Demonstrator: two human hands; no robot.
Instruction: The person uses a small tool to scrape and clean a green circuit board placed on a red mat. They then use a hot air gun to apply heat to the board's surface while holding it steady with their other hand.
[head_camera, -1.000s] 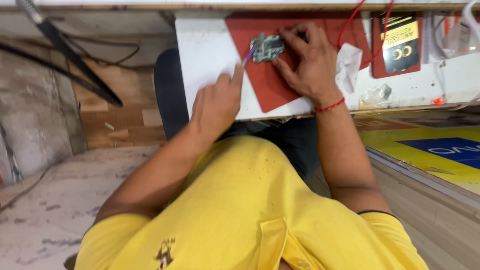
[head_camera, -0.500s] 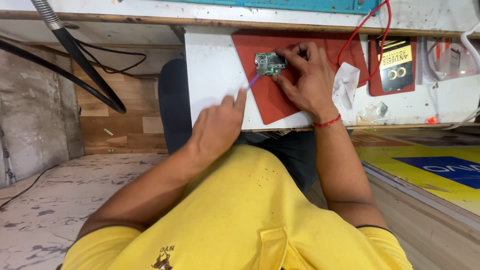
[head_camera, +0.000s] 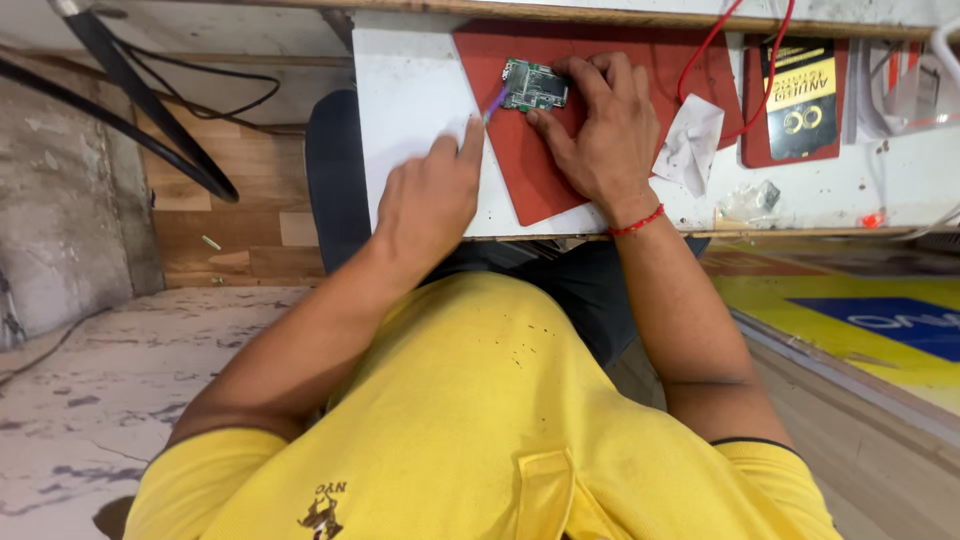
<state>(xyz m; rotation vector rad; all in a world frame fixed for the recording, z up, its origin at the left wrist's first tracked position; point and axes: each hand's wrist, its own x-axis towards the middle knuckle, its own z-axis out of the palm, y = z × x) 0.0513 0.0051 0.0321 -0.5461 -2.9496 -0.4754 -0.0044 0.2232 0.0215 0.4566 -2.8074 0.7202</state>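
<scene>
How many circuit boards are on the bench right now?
1. The green circuit board lies on the red mat, steadied by the right hand; the left hand brings a purple tool to its left edge. Others could be hidden off-frame.

Small green circuit board (head_camera: 534, 86), bare laminate studded with dull metal parts, lying on a matt red rubbery mat (head_camera: 560, 170). Under that mat, a white tabletop (head_camera: 410, 110), smooth painted or laminated, scuffed and speckled near its front edge. Right of the mat, a crumpled white tissue (head_camera: 688, 146), soft and matt, and a glossy printed card pack (head_camera: 800, 95). Above the mat, thin red plastic-sheathed wire (head_camera: 745, 70). Below the mat, yellow knit cotton shirt (head_camera: 480, 420), matt. Left of the mat, worn wood-grain flooring (head_camera: 240, 215) and rough mottled concrete (head_camera: 70, 400).
</scene>
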